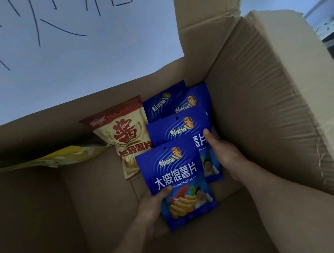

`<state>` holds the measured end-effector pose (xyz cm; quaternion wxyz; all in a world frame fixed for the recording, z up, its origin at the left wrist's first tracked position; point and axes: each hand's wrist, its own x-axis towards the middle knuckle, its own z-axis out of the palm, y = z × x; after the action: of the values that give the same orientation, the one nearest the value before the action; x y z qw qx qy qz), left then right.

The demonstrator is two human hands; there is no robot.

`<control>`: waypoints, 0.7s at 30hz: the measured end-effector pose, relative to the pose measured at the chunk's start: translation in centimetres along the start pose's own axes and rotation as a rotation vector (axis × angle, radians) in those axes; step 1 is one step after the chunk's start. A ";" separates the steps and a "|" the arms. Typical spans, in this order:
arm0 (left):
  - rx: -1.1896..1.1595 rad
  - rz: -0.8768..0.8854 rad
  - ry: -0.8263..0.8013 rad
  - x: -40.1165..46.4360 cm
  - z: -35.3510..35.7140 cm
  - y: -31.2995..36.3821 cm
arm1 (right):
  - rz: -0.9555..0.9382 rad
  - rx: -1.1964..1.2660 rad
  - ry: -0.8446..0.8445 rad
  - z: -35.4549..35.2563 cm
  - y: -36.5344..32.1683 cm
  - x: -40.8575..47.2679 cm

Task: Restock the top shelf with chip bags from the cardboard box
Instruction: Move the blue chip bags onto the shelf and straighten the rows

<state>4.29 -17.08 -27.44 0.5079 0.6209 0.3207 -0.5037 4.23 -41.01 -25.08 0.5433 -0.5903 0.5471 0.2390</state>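
Inside the cardboard box [252, 101], the left hand [150, 208] grips a blue chip bag [176, 185], thumb across its front. The right hand [224, 151] seems to pinch a second blue bag [179, 129] just beyond. A cream bag [126, 139] lies left of them.

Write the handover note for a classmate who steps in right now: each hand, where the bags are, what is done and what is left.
Left hand: grips the nearest blue bag by its lower left edge, thumb on the front, inside the box.
Right hand: reaches to the second blue bag, thumb on its right edge; the grip is not clear.
More bags in the box: two further blue ones behind, a beige bag, a yellow bag at the left.
Done: one bag in hand. The shelf is out of view.
Left: lift the bags out, place them on the top shelf, and repeat.
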 end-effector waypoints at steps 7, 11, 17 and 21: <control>0.009 -0.051 -0.117 0.3 -0.7 -1.3 | -0.037 -0.055 -0.187 0.3 1.9 0.2; 0.065 -0.048 -0.170 -0.3 -0.5 -1.1 | -0.063 -0.101 -0.176 0.5 3.2 0.4; 0.221 0.040 -0.221 -6.1 -2.7 2.1 | -0.145 0.139 -0.140 -0.9 1.5 -4.4; 0.365 0.157 -0.266 -13.6 -4.0 5.9 | -0.233 0.238 -0.116 -3.0 -1.0 -11.5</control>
<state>6.97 -13.33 -12.81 0.4627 0.6535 0.1055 -0.5897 0.88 -39.44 -13.78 0.6640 -0.5665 0.4671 0.1416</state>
